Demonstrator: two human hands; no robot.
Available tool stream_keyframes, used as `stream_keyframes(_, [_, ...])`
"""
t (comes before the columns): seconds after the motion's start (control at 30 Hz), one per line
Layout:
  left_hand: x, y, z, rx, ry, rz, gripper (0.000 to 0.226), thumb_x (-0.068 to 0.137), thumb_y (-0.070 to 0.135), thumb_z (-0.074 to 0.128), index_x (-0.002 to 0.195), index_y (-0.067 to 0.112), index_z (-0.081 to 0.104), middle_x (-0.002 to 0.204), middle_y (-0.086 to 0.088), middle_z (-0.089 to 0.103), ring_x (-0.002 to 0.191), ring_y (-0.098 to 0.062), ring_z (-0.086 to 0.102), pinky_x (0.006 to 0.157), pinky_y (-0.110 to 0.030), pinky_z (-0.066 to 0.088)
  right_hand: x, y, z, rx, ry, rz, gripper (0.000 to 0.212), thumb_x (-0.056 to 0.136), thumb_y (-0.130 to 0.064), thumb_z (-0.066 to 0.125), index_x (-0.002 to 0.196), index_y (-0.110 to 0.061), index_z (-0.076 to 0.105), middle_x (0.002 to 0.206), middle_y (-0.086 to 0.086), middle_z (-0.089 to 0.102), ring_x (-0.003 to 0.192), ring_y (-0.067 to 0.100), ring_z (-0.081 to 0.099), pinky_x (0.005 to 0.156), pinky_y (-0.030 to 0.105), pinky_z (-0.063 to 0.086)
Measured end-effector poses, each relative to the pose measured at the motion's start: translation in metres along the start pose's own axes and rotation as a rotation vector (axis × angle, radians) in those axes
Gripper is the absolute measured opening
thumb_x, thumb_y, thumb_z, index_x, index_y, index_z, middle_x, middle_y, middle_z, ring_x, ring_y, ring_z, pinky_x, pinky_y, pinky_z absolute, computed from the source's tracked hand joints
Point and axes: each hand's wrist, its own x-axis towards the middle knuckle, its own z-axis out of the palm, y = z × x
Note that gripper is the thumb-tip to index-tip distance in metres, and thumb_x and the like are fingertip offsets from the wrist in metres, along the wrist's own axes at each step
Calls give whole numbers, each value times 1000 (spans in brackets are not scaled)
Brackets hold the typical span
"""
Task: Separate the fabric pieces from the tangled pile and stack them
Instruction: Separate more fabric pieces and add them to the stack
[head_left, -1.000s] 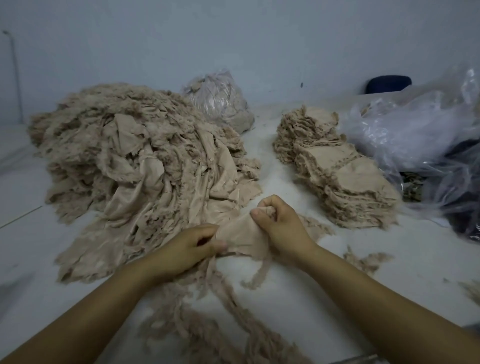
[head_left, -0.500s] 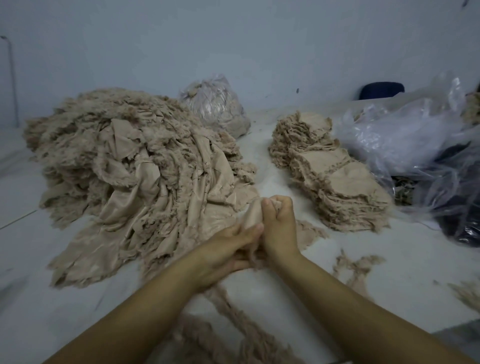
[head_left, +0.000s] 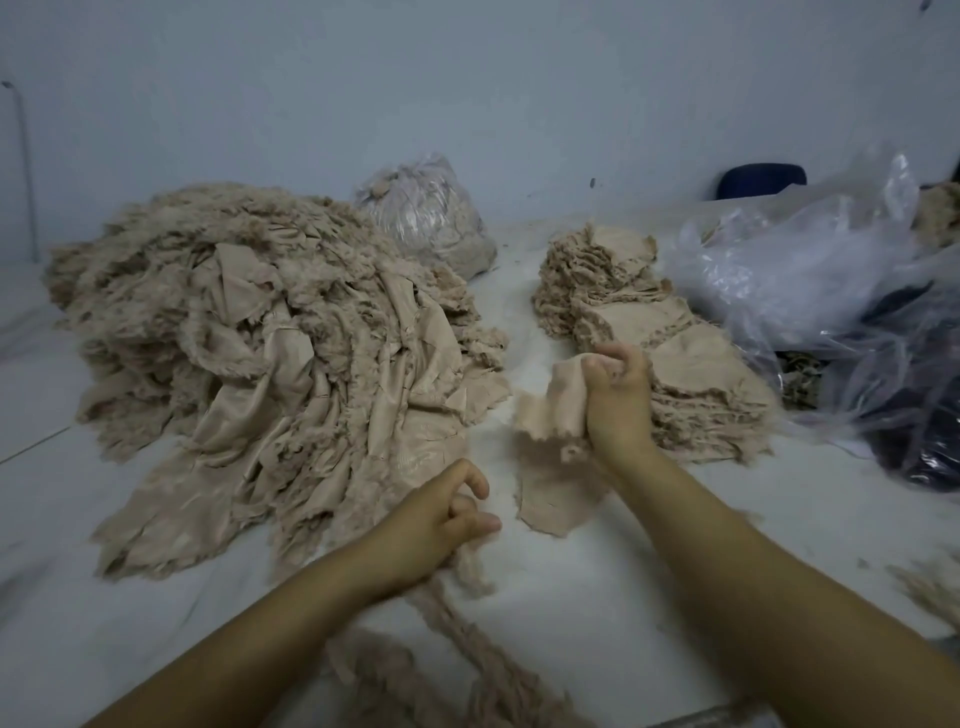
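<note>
A big tangled pile (head_left: 260, 353) of beige frayed fabric covers the left of the white surface. A stack (head_left: 649, 332) of flat beige pieces runs along the right middle. My right hand (head_left: 618, 400) grips a beige fabric piece (head_left: 550, 410) and holds it raised just left of the stack's near end. My left hand (head_left: 436, 525) is lower, at the pile's front edge, fingers curled around a frayed fabric strip (head_left: 467, 566) that trails toward me. Another loose piece (head_left: 556, 499) lies flat between my hands.
A filled clear plastic bag (head_left: 431, 218) stands behind the pile. Crumpled plastic bags (head_left: 810, 270) with dark contents lie at the right. Frayed scraps (head_left: 452, 670) lie near the front edge. A dark blue object (head_left: 761, 179) sits by the wall.
My hands have parted. The right hand lifted the fabric piece up and right toward the stack, while the left hand drew back toward me with the frayed strip.
</note>
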Motion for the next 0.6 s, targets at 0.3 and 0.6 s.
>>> stream_keyframes(0.3, [45, 27, 4, -425, 261, -126, 37, 80, 13, 73, 108, 20, 49, 86, -4, 67, 66, -11, 66, 60, -22, 52, 26, -11, -19, -246, -678, 48, 42, 85, -22, 71, 123, -31, 54, 82, 5, 63, 67, 14, 63, 60, 26, 52])
stream_keyframes(0.6, [48, 13, 22, -247, 305, -199, 16, 85, -2, 63, 80, 8, 51, 66, -14, 51, 55, -17, 58, 50, -25, 53, 2, 35, -26, -987, -509, -558, 21, 95, -21, 53, 115, -16, 57, 113, 5, 55, 109, 24, 49, 84, 31, 39])
